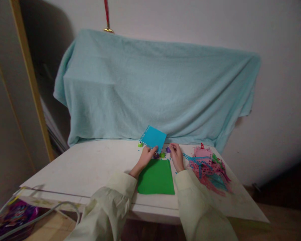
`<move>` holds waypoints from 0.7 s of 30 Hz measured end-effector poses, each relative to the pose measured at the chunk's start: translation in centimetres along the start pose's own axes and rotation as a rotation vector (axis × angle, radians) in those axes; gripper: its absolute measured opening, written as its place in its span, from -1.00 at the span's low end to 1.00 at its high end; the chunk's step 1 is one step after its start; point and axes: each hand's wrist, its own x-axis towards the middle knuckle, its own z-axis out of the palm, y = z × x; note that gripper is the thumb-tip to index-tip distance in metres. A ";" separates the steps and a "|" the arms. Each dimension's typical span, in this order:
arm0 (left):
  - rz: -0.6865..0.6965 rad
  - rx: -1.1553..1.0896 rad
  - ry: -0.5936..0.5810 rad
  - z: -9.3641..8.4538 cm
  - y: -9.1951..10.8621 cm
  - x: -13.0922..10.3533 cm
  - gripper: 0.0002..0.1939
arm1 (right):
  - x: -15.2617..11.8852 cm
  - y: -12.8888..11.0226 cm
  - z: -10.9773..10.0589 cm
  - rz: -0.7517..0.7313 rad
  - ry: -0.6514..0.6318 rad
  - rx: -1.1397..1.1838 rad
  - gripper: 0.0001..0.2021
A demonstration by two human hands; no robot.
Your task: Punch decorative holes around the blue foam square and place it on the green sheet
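My left hand grips the lower edge of a blue sheet of paper, thumb on top; small notches or holes run along its edges. My right hand is closed, fingertips pinched beside a small purple piece; whether they hold it or something else I cannot make out. Below the blue sheet sit another dark purple piece and a small green piece. A second light green piece is at the sheet's left corner. A green sheet lies flat between my forearms.
On the white table, a heap of pink, blue and green paper strips lies at right, with a pink sheet at its back. A light blue cloth hangs behind. A pale cable loops at front left.
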 end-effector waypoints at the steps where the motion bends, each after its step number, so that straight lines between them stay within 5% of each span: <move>1: 0.003 -0.006 0.006 0.0 0.0 0.0 -0.62 | -0.1 0.2 0.1 -0.063 0.022 -0.124 -0.63; 7: -0.003 -0.036 0.023 0.1 -0.2 0.1 -0.65 | -0.3 0.9 0.2 -0.139 0.046 -0.586 -0.75; 21: -0.030 -0.018 -0.010 -0.1 -0.1 0.0 -0.60 | -0.3 1.4 -0.1 -0.157 0.018 -0.728 -0.81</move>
